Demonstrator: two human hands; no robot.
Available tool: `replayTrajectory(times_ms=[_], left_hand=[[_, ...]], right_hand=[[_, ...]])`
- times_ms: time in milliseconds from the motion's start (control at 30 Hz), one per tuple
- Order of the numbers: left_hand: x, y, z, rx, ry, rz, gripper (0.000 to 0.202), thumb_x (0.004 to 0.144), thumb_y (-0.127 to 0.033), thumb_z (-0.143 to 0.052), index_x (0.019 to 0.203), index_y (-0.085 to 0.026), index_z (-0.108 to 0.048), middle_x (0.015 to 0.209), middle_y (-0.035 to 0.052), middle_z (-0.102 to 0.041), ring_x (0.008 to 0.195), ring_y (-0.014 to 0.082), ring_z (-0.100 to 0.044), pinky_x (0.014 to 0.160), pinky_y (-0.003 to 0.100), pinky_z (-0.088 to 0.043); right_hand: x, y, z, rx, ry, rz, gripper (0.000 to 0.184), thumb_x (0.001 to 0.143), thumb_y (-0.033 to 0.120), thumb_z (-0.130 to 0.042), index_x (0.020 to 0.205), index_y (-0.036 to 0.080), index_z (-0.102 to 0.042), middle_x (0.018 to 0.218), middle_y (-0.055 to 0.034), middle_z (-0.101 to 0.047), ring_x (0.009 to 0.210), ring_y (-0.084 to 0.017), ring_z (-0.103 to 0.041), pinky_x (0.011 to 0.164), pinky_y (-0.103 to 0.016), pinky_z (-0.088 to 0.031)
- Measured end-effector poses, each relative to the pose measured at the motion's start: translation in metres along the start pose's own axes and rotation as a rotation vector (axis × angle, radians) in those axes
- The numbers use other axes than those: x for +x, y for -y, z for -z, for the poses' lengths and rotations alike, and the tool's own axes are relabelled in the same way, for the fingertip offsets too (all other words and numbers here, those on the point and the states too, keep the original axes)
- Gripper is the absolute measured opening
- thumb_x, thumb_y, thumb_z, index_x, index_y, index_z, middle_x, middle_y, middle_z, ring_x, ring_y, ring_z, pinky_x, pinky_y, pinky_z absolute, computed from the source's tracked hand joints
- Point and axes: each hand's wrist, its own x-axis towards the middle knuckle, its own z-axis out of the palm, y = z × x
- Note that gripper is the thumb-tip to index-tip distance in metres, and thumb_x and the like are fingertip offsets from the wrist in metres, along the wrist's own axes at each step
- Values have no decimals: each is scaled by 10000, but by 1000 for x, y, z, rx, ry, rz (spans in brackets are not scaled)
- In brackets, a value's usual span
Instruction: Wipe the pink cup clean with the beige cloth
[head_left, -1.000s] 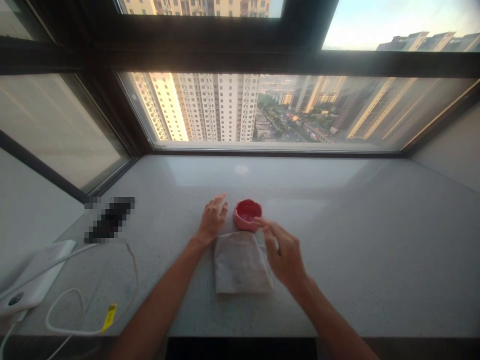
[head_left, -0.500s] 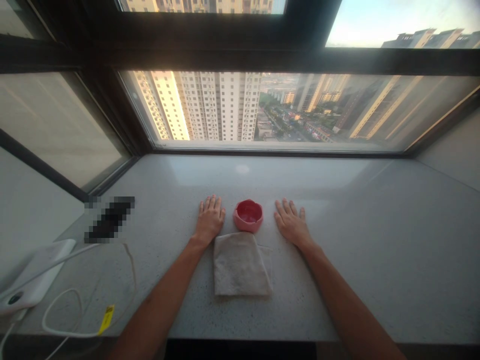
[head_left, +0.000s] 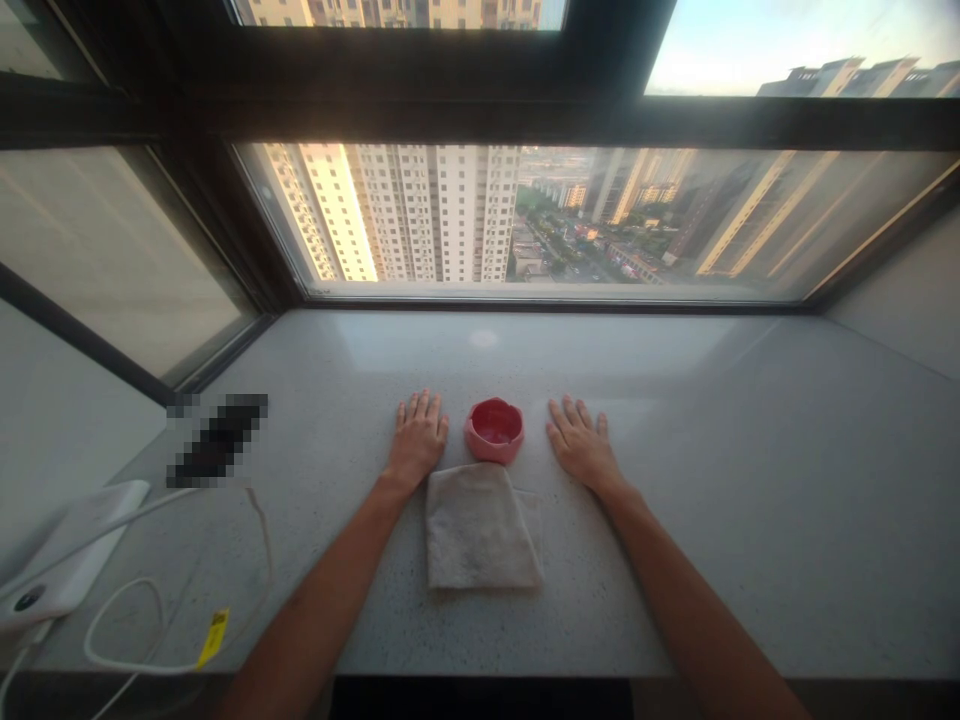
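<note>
My left hand lies flat, palm down, on the pale speckled sill, its fingers stretched out and holding nothing. To the right of it stands a small pink bowl with a wavy rim and a red inside. On the bowl's other side my right hand rests flat with fingers apart, not touching it. A folded greyish-beige cloth lies between my forearms, its far edge close against the bowl; whether they touch I cannot tell.
At the left sit a white power-bank-like box, a looped white cable with a yellow tag, and a dark pixelated object. Beyond the sill is a dark-framed window overlooking tall buildings.
</note>
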Motion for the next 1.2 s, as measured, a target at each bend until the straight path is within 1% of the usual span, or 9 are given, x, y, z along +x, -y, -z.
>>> replayTrajectory(times_ms=[300,400,500,600,700,800,867,933,1200], left_hand=[[-1,1,-1,-2,-9,2,592,1093,-363,-362,1611,-127,-523,1733,179,-432,1636,348,-379,1370,554,-246],[0,-1,-2,0,-21,-2,598,1086,-356,-369,1607,-109,-526,1727,199,-432,1633,363,-379,1364,571,-255],[1,-2,-5,5,-45,9,590,1077,-348,-387,1609,-138,-530,1721,184,-450,1625,365,-391,1358,578,-263],[1,-1,-7,10,-51,7,586,1075,-349,-397,1611,-151,-528,1720,170,-458,1624,355,-394,1357,565,-267],[1,3,-9,6,-50,-9,587,1080,-354,-391,1615,-153,-521,1723,169,-454,1627,350,-388,1359,562,-260],[0,5,-9,-9,-48,-17,583,1084,-361,-386,1616,-162,-519,1726,162,-452,1634,344,-377,1363,552,-251],[-1,5,-10,-21,-47,-13,579,1086,-364,-387,1613,-168,-521,1728,156,-451,1635,340,-376,1366,548,-245],[-1,4,-9,-30,-46,-7,574,1086,-363,-390,1610,-169,-526,1727,153,-454,1633,340,-379,1366,547,-247],[0,-4,-6,-50,-54,6,566,1074,-342,-413,1591,-156,-548,1707,173,-478,1622,356,-393,1367,568,-243]], right_hand=[[-2,0,2,11,-1,-6,629,1132,396,-245,1726,206,-333,1818,-139,-252,1689,-362,-197,1314,-718,-152],[-3,7,7,61,-33,-22,617,1126,380,-268,1697,181,-395,1798,-162,-303,1676,-388,-227,1300,-749,-151],[-8,32,17,213,-143,-3,605,1132,354,-235,1653,150,-463,1755,-190,-389,1647,-391,-304,1288,-725,-234],[-18,77,30,306,-264,211,584,1147,364,-236,1664,201,-451,1753,-156,-405,1655,-340,-299,1300,-640,-289],[-27,119,38,210,-294,404,547,1134,436,-381,1661,310,-461,1768,-101,-393,1668,-389,-242,1295,-704,-240],[-25,131,38,106,-263,429,523,1122,413,-430,1636,342,-500,1752,-101,-423,1629,-440,-311,1258,-736,-264],[-17,114,37,59,-242,397,521,1132,390,-391,1640,338,-498,1752,-96,-425,1618,-440,-333,1251,-716,-281],[-3,80,37,17,-240,317,529,1141,408,-355,1645,330,-495,1756,-90,-421,1623,-432,-323,1251,-692,-288],[44,-121,51,-133,-241,-207,571,1146,429,-283,1643,264,-512,1744,-155,-423,1600,-461,-324,1202,-746,-315]])
